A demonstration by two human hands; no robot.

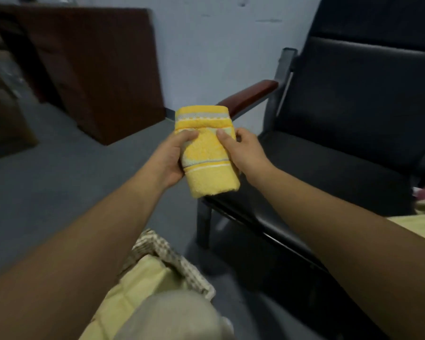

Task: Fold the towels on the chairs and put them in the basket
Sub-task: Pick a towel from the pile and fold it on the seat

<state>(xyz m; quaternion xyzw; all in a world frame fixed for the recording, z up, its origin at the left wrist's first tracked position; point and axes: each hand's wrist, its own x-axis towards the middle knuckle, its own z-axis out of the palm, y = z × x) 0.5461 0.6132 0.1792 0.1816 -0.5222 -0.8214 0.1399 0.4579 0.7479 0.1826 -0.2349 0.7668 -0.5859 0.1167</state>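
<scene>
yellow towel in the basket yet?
No, the left hand and right hand hold the folded yellow towel up beside the chair, away from the basket.

A pale blue-grey wall point(206, 45), scuffed in places, closed the dim room. A dark reddish-brown wooden cabinet point(91, 69) stood against it on the grey floor point(47, 192). To the right stood a black padded chair point(353, 119) with a reddish armrest point(250, 93).

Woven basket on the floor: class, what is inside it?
A pale yellow cloth lies inside the woven basket. The person's knee and left forearm cover the rest, so other contents cannot be seen.
</scene>
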